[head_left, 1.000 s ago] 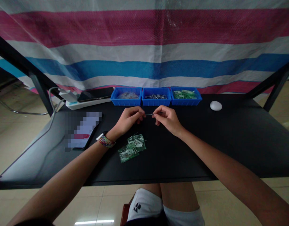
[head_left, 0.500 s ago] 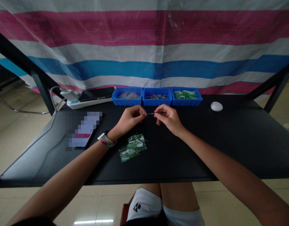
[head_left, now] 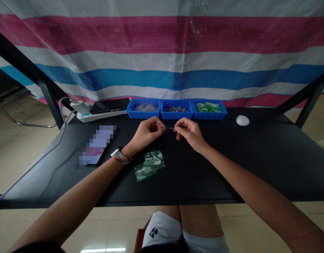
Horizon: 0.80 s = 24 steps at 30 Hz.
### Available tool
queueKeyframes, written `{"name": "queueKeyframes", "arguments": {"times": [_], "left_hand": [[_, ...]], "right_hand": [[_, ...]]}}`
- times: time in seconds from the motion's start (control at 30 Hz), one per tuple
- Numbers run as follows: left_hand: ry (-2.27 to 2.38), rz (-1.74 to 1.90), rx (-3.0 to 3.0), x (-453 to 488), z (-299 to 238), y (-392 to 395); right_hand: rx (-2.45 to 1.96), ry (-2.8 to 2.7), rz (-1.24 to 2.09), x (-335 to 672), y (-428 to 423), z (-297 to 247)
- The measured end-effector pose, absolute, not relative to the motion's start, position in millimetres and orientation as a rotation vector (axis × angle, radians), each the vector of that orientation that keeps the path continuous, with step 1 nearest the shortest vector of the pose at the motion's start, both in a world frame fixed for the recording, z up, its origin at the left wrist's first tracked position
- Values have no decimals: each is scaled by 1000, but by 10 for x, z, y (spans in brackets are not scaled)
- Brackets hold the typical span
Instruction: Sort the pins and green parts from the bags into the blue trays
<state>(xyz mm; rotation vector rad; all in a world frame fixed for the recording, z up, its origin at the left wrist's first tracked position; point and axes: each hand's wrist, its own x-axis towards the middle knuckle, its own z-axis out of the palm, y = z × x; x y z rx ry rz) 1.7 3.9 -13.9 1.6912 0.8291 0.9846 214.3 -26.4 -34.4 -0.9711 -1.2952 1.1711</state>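
Between my two hands runs a thin metal pin (head_left: 169, 128), roughly level above the table, with a slightly thicker spot toward its right end; it resembles a blind rivet. My left hand (head_left: 150, 130) pinches its left end between thumb and fingertips. The right end is pinched in my right hand (head_left: 189, 133). Closer to me, below my left hand, two small green-tinted clear bags (head_left: 145, 171) of metal pieces lie partly overlapped. Behind the hands stands a blue bin (head_left: 177, 115) of loose metal pins.
Left of the pin bin is a blue bin (head_left: 143, 115) with clear plastic pieces; right of it, one (head_left: 209, 116) with green bags. A phone (head_left: 98, 147) lies at left, near a power strip (head_left: 85, 118) bearing another phone (head_left: 110, 105). A white mouse (head_left: 242, 120) sits at right.
Both hands keep their pinch on the pin and have barely moved. The whole view has shifted slightly.
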Motion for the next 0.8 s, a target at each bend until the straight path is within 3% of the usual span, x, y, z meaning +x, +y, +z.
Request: {"name": "queueKeyframes", "arguments": {"times": [0.27, 0.53, 0.8], "left_hand": [[806, 978, 1685, -5, -121, 40], [759, 1041, 1597, -87, -108, 120], [792, 1074, 1598, -85, -121, 145]], "right_hand": [[-993, -1360, 1078, 2132, -228, -338], [-1142, -1516, 393, 2366, 113, -130], [-1123, -1719, 320, 2253, -137, -295]]}}
